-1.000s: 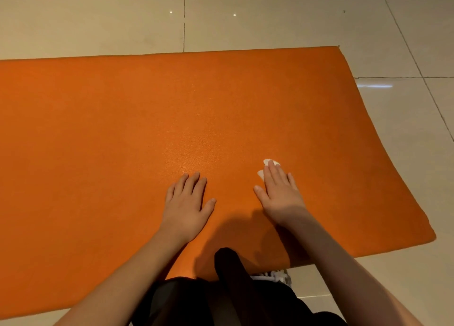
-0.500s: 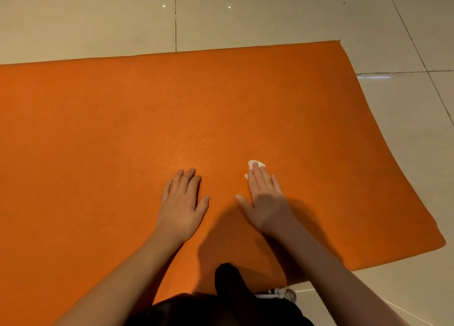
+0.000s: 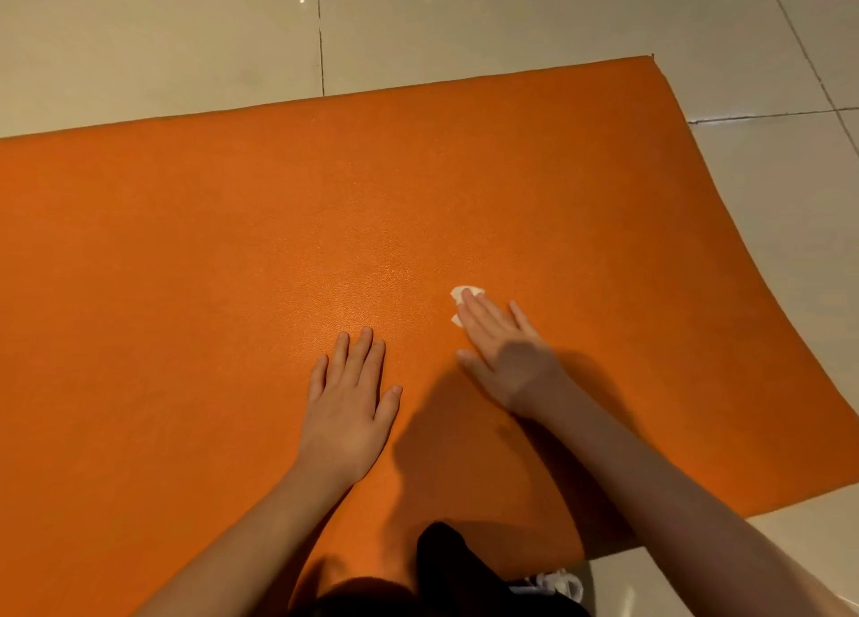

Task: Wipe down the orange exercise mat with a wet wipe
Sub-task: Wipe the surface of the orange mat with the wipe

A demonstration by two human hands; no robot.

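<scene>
The orange mat (image 3: 209, 254) lies open toward its far edge. By its near edge the left hand (image 3: 346, 407) and right hand (image 3: 504, 358) lie flat, a gap between them.

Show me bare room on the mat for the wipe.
Bare mat runs leftward from the left hand, and from the wipe to the far edge by the floor. Crowded: the near middle, where the right hand presses the wipe beside the left hand.

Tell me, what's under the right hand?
A white wet wipe shows past the fingertips of the right hand, flat on the orange mat. The rest of it is covered by the hand.
</scene>
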